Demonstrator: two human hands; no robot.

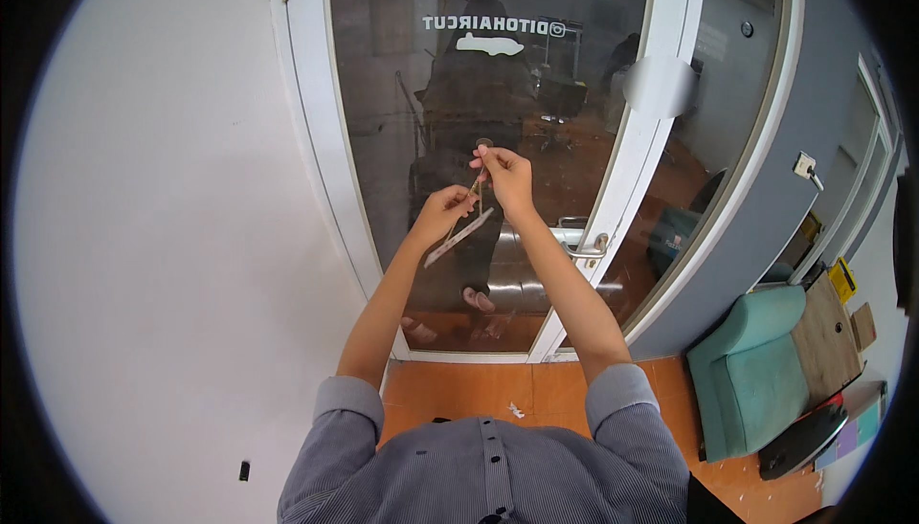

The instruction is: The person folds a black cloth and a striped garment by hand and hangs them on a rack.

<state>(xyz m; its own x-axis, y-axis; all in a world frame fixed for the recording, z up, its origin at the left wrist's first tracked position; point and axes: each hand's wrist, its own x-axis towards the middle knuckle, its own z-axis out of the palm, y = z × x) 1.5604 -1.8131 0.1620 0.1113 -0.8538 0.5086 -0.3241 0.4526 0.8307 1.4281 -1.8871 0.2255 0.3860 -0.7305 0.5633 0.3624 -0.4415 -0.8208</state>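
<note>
I face a white-framed glass door [383, 237] with both arms stretched toward it. In front of the pane my right hand [505, 178] is closed, its fingertips pinching a small dark round piece, like a suction cup [484, 143], at or very near the glass. A thin cord [481, 200] runs down below it to a narrow, pale flat sign [461, 237], which hangs tilted and is seen nearly edge-on. Lower and to the left, my left hand [446, 210] is closed too, its fingers pinched on the cord above the sign.
A metal lever handle [598, 248] sticks out of the door frame beside my right forearm. White wall [172, 218] rises close on the left. At the right stand a green armchair [751, 380] and a wooden tabletop [825, 340]. White scraps [515, 410] lie on the orange tile floor [450, 390].
</note>
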